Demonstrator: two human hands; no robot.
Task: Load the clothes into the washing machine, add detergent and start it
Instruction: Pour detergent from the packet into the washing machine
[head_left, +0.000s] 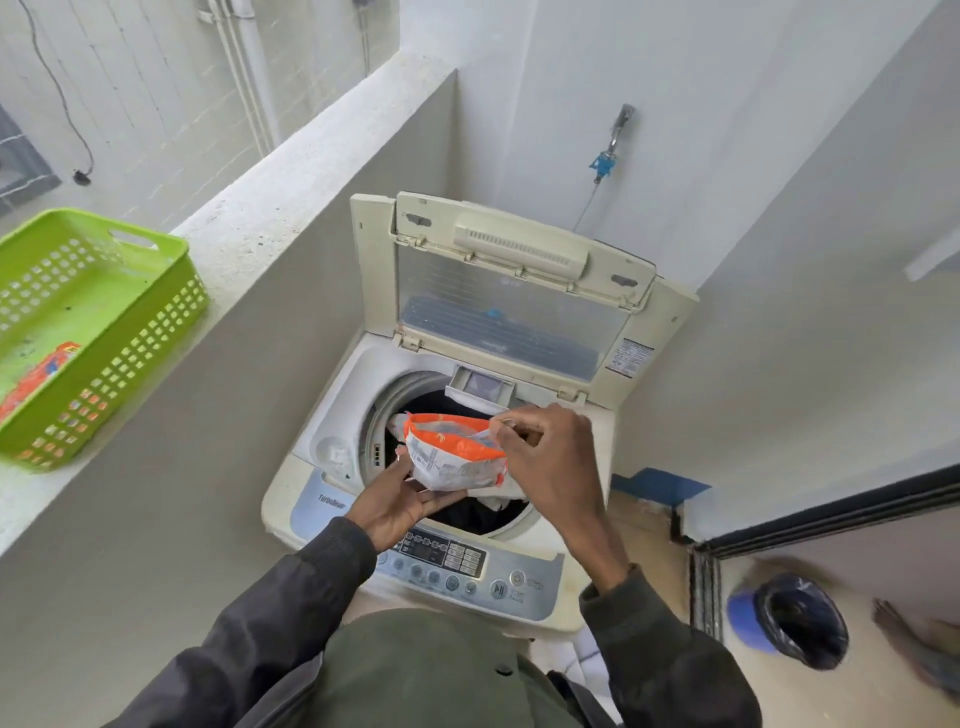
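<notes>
Washer (322, 457) stands in the corner with its lid (498, 291) raised upright against the rear, drum (379, 415) open. Clothes (478, 512), dark with some white, lie inside the drum. Detergent pouch (452, 457), orange and white, is held above the drum opening, its torn top facing up. Left hand (400, 501) cups the pouch from below, fingers closed against its underside. Right hand (545, 457) pinches the pouch's upper right edge between thumb and fingertips, the other fingers curled in. Detergent drawer (480, 387) sits pulled out at the rear rim of the drum, just behind the pouch. Control panel (467, 566) runs along the front edge of the washer, below both wrists. Green basket (145, 332) rests on the ledge (291, 176) to the left, well apart from the washer, with a second orange pouch (44, 374) inside. Blue bin (789, 621) stands on the floor at the right.
</notes>
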